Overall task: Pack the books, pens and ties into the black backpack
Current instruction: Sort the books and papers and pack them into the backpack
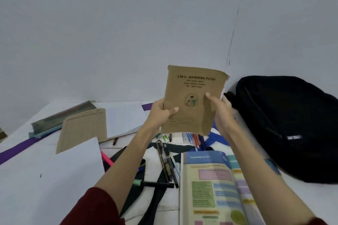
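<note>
Both hands hold a brown exercise book upright in the air, its printed cover facing me. My left hand grips its lower left edge and my right hand grips its right edge. The black backpack lies on the white surface just to the right of the book. Below the book, several pens lie scattered, with more pens behind them. A dark tie and a blue tie lie among them. An open textbook lies at the lower right.
A second brown book rests on open white notebooks at the left. A transparent pencil case sits further left, and a purple strip runs across the surface. A white sheet lies near me. A wall stands behind.
</note>
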`<action>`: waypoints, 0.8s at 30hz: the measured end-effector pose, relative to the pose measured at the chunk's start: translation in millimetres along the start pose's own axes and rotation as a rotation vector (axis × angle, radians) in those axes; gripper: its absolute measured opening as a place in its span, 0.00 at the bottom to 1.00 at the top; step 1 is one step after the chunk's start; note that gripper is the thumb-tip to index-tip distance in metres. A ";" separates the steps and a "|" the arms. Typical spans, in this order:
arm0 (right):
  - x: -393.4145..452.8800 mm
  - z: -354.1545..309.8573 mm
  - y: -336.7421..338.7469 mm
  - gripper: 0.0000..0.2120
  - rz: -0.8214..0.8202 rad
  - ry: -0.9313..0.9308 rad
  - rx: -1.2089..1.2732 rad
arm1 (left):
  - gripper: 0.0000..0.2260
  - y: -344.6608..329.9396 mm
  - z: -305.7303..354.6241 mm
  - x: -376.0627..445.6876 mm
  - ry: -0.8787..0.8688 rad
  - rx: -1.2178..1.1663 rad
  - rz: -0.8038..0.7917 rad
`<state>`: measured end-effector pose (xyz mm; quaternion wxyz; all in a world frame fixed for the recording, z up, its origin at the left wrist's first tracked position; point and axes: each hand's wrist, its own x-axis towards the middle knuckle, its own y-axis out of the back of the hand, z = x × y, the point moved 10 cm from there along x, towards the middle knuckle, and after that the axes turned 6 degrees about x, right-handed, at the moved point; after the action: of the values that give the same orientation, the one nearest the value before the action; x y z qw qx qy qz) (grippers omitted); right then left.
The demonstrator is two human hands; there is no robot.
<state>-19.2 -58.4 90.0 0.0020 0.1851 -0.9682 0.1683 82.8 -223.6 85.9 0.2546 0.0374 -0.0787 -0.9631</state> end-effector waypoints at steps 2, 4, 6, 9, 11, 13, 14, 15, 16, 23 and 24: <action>0.4 6.6 8.5 0.14 0.043 0.023 -0.080 | 0.12 -10.4 -16.6 4.4 0.025 0.011 0.014; 0.8 13.1 13.9 0.14 0.058 0.041 -0.129 | 0.15 -19.6 -28.1 7.6 0.051 0.033 0.021; 0.5 20.8 16.2 0.14 0.050 0.045 -0.159 | 0.17 -23.0 -39.0 10.8 0.084 0.018 0.031; 1.2 47.2 17.0 0.15 0.005 -0.022 -0.258 | 0.20 -22.5 -59.0 10.7 0.128 0.050 0.032; 1.1 68.2 15.9 0.16 -0.037 -0.056 -0.346 | 0.21 -24.0 -78.6 7.6 0.165 0.084 0.008; 1.0 75.1 15.4 0.15 -0.044 -0.060 -0.355 | 0.21 -24.8 -88.1 5.5 0.173 0.068 0.007; 1.8 73.7 15.3 0.15 -0.045 -0.059 -0.347 | 0.21 -24.8 -83.5 5.7 0.160 0.084 0.006; 2.5 69.4 16.1 0.15 -0.045 -0.062 -0.344 | 0.21 -25.5 -78.4 10.3 0.136 0.115 -0.007; 3.7 61.3 17.1 0.15 -0.045 -0.056 -0.337 | 0.20 -27.1 -67.8 13.8 0.115 0.163 -0.029; -6.3 -92.5 64.9 0.47 0.200 0.439 -0.536 | 0.11 -51.7 35.8 41.8 -0.224 1.013 -0.233; -5.2 -104.1 66.2 0.43 0.125 0.406 -0.694 | 0.14 -60.3 50.6 40.4 -0.268 1.130 -0.251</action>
<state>-44.2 35.4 166.3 0.2453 0.0773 -0.9568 -0.1353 12.8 -185.2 124.2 0.0673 0.0541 -0.6056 -0.7910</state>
